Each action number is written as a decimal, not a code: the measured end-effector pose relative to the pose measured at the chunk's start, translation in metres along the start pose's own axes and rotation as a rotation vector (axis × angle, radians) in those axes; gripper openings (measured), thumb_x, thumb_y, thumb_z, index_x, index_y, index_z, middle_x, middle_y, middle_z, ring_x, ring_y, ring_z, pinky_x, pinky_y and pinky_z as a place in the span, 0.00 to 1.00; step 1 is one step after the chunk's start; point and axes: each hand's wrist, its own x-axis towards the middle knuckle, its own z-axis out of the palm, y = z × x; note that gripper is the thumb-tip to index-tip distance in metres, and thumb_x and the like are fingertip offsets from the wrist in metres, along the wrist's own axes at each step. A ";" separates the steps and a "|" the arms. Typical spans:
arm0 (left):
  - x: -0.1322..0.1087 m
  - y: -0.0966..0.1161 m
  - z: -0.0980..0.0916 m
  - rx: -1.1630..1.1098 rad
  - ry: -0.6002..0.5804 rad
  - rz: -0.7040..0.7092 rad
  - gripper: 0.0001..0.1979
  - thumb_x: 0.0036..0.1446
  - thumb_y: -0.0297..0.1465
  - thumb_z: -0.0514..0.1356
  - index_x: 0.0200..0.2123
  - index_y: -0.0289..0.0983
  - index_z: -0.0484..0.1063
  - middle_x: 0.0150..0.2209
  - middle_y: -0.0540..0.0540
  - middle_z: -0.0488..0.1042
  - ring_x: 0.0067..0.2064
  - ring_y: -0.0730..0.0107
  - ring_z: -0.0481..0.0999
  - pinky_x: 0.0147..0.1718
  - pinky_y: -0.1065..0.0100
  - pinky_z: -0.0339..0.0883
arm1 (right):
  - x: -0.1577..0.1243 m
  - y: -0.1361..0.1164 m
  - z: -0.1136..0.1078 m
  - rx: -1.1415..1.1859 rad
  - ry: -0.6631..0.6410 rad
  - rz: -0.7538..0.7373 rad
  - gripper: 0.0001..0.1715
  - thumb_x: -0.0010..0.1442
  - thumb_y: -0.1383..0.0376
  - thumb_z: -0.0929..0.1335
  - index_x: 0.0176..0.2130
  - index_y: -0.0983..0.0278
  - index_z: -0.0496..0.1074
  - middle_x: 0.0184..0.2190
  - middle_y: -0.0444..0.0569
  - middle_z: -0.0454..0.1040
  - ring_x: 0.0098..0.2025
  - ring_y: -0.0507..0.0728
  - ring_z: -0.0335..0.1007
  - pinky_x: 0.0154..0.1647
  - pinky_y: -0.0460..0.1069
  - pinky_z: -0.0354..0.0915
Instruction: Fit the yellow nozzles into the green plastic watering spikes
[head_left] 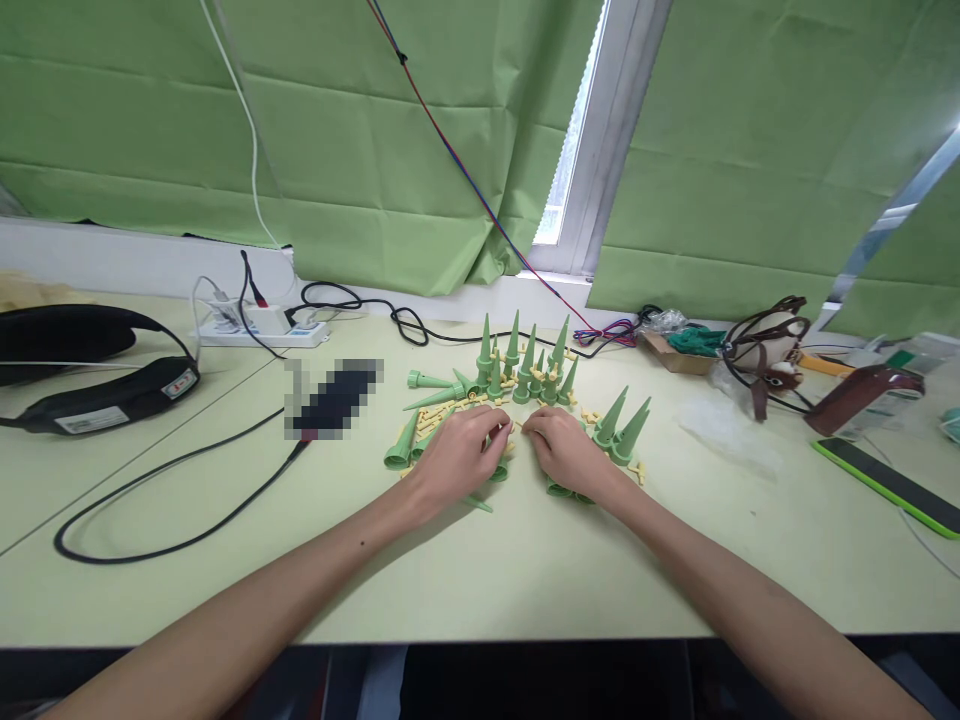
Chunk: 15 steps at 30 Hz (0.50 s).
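My left hand [463,450] and my right hand [568,448] face each other low over the table, fingertips a short gap apart. The fingers of both are pinched; a small pale-yellow bit shows by the fingertips, but what each holds is too small to make out. Behind them stand several green plastic cone spikes [528,365], point up. More green spikes lie on their sides left of my left hand, such as one spike [403,442] with its open end towards me. Small yellow T-shaped plastic pieces [442,410] are scattered among them. My hands partly hide some spikes.
At left, a blurred dark device [336,395] trails a black cable; a power strip [262,330] sits behind. On the right are a phone in a green case [889,485], a brown bottle [862,398], clear plastic wrap [731,435] and an open cardboard box [679,355].
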 end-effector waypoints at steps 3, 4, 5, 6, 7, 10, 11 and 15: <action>0.000 0.000 0.000 0.002 0.001 -0.002 0.11 0.65 0.29 0.51 0.34 0.36 0.73 0.28 0.48 0.73 0.31 0.70 0.70 0.32 0.67 0.60 | -0.001 -0.001 0.000 0.011 0.000 0.003 0.17 0.64 0.75 0.60 0.40 0.68 0.77 0.40 0.56 0.74 0.46 0.59 0.68 0.50 0.53 0.64; 0.000 0.000 0.000 0.003 0.000 -0.001 0.11 0.65 0.29 0.51 0.34 0.36 0.73 0.28 0.48 0.73 0.31 0.70 0.70 0.32 0.67 0.60 | -0.001 -0.001 -0.001 0.015 0.002 0.003 0.17 0.64 0.75 0.60 0.40 0.68 0.76 0.39 0.56 0.74 0.46 0.58 0.68 0.50 0.53 0.64; 0.000 0.000 0.000 0.005 -0.001 -0.001 0.11 0.65 0.29 0.51 0.34 0.36 0.73 0.28 0.48 0.73 0.31 0.70 0.70 0.32 0.67 0.60 | -0.001 -0.001 -0.001 0.022 0.005 0.002 0.17 0.64 0.75 0.60 0.40 0.68 0.76 0.39 0.56 0.74 0.45 0.58 0.68 0.49 0.53 0.64; 0.001 -0.001 0.000 0.006 0.000 0.000 0.11 0.65 0.29 0.51 0.34 0.36 0.73 0.28 0.48 0.73 0.31 0.69 0.70 0.32 0.67 0.60 | -0.001 -0.001 -0.001 0.028 0.010 0.001 0.17 0.64 0.75 0.60 0.40 0.68 0.76 0.39 0.55 0.73 0.45 0.58 0.69 0.49 0.53 0.64; 0.001 -0.001 0.000 0.008 0.000 0.000 0.11 0.65 0.29 0.51 0.34 0.36 0.73 0.28 0.48 0.73 0.31 0.69 0.70 0.32 0.67 0.60 | -0.001 -0.001 -0.001 0.035 0.017 0.000 0.16 0.64 0.75 0.60 0.40 0.68 0.76 0.39 0.55 0.73 0.45 0.58 0.69 0.48 0.52 0.64; 0.001 -0.001 0.000 0.010 0.006 0.000 0.11 0.65 0.28 0.51 0.33 0.36 0.72 0.27 0.48 0.72 0.30 0.69 0.69 0.31 0.67 0.60 | 0.000 -0.001 0.000 0.044 0.037 -0.011 0.15 0.64 0.75 0.60 0.38 0.67 0.76 0.38 0.54 0.73 0.44 0.58 0.69 0.48 0.52 0.65; 0.001 -0.001 -0.001 0.010 0.008 0.000 0.11 0.64 0.28 0.51 0.32 0.36 0.72 0.27 0.48 0.72 0.30 0.69 0.69 0.31 0.67 0.60 | 0.000 -0.001 0.000 0.046 0.045 -0.015 0.15 0.64 0.75 0.60 0.38 0.67 0.76 0.38 0.54 0.73 0.44 0.58 0.69 0.48 0.53 0.65; 0.002 0.000 -0.001 0.005 0.019 -0.011 0.11 0.65 0.28 0.51 0.33 0.37 0.72 0.28 0.48 0.73 0.30 0.69 0.70 0.31 0.67 0.60 | -0.001 -0.004 -0.002 0.068 0.093 -0.037 0.15 0.63 0.75 0.60 0.38 0.67 0.76 0.40 0.54 0.73 0.45 0.58 0.69 0.48 0.53 0.66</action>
